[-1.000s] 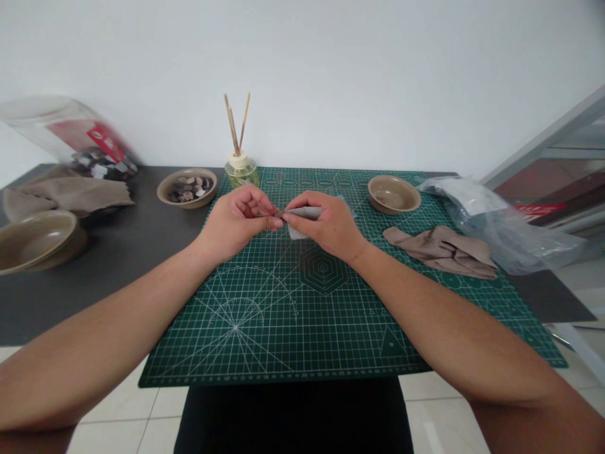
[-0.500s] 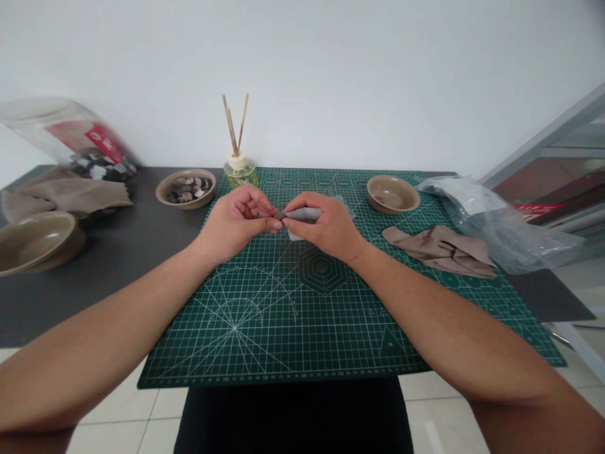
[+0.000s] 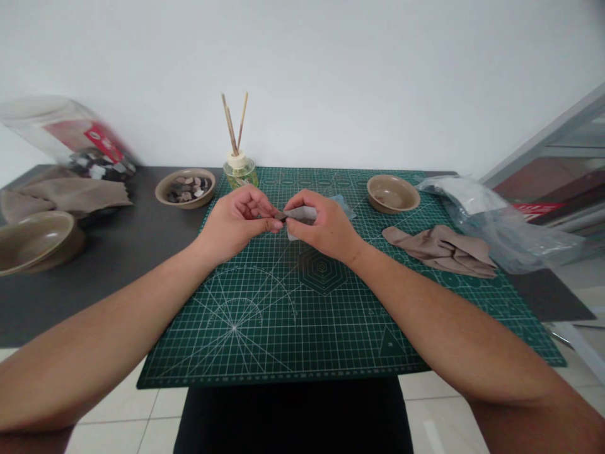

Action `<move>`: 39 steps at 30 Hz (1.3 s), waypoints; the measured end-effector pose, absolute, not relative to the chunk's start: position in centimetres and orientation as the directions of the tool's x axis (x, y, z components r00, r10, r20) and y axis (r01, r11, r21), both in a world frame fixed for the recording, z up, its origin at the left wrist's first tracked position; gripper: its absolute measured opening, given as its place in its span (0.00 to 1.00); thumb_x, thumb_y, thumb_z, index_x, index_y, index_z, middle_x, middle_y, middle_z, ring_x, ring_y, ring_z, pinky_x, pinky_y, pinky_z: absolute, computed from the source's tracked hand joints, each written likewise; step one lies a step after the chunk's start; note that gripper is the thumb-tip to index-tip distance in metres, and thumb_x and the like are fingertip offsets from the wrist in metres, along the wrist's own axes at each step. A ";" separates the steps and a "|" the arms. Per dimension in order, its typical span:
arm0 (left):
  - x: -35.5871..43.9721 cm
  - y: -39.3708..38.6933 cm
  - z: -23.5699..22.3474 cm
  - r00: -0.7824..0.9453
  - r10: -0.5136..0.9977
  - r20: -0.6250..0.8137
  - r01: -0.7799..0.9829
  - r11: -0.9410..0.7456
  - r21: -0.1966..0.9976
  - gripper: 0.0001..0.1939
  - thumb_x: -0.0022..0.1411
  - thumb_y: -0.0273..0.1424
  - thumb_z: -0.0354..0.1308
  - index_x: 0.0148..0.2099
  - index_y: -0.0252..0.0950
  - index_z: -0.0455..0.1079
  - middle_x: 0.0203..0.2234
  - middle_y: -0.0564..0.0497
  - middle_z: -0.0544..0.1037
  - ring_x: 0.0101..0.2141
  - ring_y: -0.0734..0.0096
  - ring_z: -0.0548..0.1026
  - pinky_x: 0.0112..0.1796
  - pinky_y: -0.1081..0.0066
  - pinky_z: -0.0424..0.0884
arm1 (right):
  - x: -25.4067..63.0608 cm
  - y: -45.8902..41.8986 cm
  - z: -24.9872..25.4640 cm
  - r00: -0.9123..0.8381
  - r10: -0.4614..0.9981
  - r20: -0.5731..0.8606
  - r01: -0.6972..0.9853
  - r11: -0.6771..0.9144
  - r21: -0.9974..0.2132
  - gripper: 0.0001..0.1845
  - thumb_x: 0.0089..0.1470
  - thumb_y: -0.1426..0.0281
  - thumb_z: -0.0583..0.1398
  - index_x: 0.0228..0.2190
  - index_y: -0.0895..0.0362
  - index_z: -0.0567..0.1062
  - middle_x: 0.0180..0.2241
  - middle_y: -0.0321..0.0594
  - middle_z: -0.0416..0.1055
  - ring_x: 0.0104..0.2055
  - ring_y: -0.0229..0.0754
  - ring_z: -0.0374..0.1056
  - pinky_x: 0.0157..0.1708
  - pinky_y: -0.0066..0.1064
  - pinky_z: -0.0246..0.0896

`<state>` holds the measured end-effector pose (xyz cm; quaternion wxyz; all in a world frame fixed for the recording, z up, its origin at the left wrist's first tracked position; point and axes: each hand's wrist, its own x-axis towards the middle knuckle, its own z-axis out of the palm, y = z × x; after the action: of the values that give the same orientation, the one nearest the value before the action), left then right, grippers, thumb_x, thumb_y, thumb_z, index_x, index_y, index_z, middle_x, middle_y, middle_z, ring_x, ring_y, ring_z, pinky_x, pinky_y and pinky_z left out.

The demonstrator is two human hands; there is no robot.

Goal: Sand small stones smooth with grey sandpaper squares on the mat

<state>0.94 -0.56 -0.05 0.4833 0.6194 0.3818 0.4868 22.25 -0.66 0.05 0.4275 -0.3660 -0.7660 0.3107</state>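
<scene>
Over the green cutting mat point(image 3: 198, 353), my two hands meet at their fingertips. My left hand point(image 3: 231, 224) pinches a small dark brown piece point(image 3: 280, 216) between thumb and forefinger, its other fingers curled. My right hand point(image 3: 328, 227) is closed on a thin grey-white sheet point(image 3: 305, 213), with its tip against the brown piece. Whether the sheet is cloth or paper I cannot tell. A pale blue packet point(image 3: 344, 205) lies behind my right hand, partly hidden. To the left, a tan bowl point(image 3: 161, 197) holds several small brown and dark pieces.
A reed diffuser point(image 3: 240, 169) stands by the wall. At right are another tan bowl point(image 3: 393, 195), a crumpled brown cloth point(image 3: 439, 251) and a clear plastic bag point(image 3: 515, 227). At left lie a brown cloth point(image 3: 89, 194), a larger bowl point(image 3: 38, 243) and a clear jar point(image 3: 57, 129) of dark pieces.
The brown piece and the grey-white sheet have turned slightly between my fingertips. My right fingers have shifted a little; the bowls and cloths have not moved.
</scene>
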 end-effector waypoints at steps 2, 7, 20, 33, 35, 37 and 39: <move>0.9 -0.5 -0.1 0.239 0.944 0.229 0.012 -0.238 0.971 0.22 0.43 0.31 0.85 0.34 0.38 0.73 0.30 0.51 0.85 0.29 0.68 0.82 0.35 0.65 0.81 | 22.3 -0.7 0.1 -0.371 0.825 0.427 0.303 0.543 -0.783 0.06 0.53 0.64 0.63 0.34 0.52 0.78 0.35 0.36 0.81 0.37 0.44 0.72 0.42 0.37 0.66; 0.7 -0.4 -0.2 0.255 0.936 0.243 -0.011 -0.249 0.968 0.22 0.44 0.29 0.83 0.35 0.38 0.73 0.30 0.52 0.85 0.29 0.69 0.82 0.35 0.65 0.82 | 22.3 -0.8 0.2 -0.362 0.818 0.447 0.297 0.556 -0.777 0.05 0.54 0.65 0.62 0.33 0.52 0.78 0.34 0.36 0.80 0.37 0.44 0.72 0.42 0.37 0.65; 0.8 -0.7 -0.1 0.313 0.930 0.194 0.062 -0.224 0.973 0.19 0.48 0.31 0.82 0.41 0.35 0.82 0.33 0.50 0.86 0.32 0.68 0.83 0.38 0.67 0.81 | 22.3 -0.6 -0.1 -0.371 0.807 0.459 0.288 0.570 -0.769 0.05 0.53 0.67 0.62 0.33 0.53 0.79 0.34 0.37 0.81 0.38 0.44 0.74 0.43 0.37 0.66; 0.9 -1.1 0.2 0.320 0.935 0.155 0.088 -0.192 0.978 0.16 0.48 0.31 0.80 0.39 0.35 0.82 0.34 0.50 0.87 0.33 0.69 0.82 0.40 0.67 0.80 | 22.3 -0.5 -0.2 -0.392 0.805 0.446 0.279 0.566 -0.776 0.06 0.54 0.67 0.62 0.33 0.54 0.79 0.34 0.36 0.80 0.37 0.42 0.73 0.42 0.35 0.64; 0.9 -1.1 0.2 0.319 0.937 0.141 0.087 -0.178 0.980 0.15 0.49 0.31 0.80 0.39 0.35 0.83 0.35 0.49 0.87 0.33 0.69 0.83 0.41 0.67 0.80 | 22.4 -0.5 -0.2 -0.393 0.810 0.436 0.297 0.560 -0.774 0.06 0.54 0.67 0.62 0.34 0.54 0.79 0.34 0.36 0.81 0.38 0.43 0.73 0.42 0.35 0.64; 0.8 -1.0 0.1 0.323 0.936 0.139 0.090 -0.177 0.980 0.15 0.49 0.30 0.80 0.39 0.35 0.83 0.34 0.50 0.87 0.33 0.69 0.82 0.41 0.67 0.79 | 22.4 -0.5 -0.2 -0.392 0.818 0.421 0.316 0.549 -0.774 0.06 0.54 0.67 0.63 0.34 0.54 0.80 0.34 0.36 0.80 0.38 0.43 0.73 0.42 0.35 0.64; 0.8 -1.0 0.1 0.327 0.934 0.146 0.090 -0.184 0.979 0.14 0.49 0.30 0.79 0.39 0.35 0.83 0.33 0.50 0.87 0.33 0.70 0.82 0.40 0.68 0.79 | 22.4 -0.5 -0.1 -0.393 0.825 0.406 0.325 0.538 -0.778 0.07 0.54 0.67 0.63 0.34 0.54 0.80 0.34 0.36 0.80 0.37 0.43 0.72 0.42 0.35 0.64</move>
<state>0.79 -0.96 0.06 0.4995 0.6435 0.3978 0.4221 22.41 -0.52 -0.14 0.4078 -0.3705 -0.7763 0.3063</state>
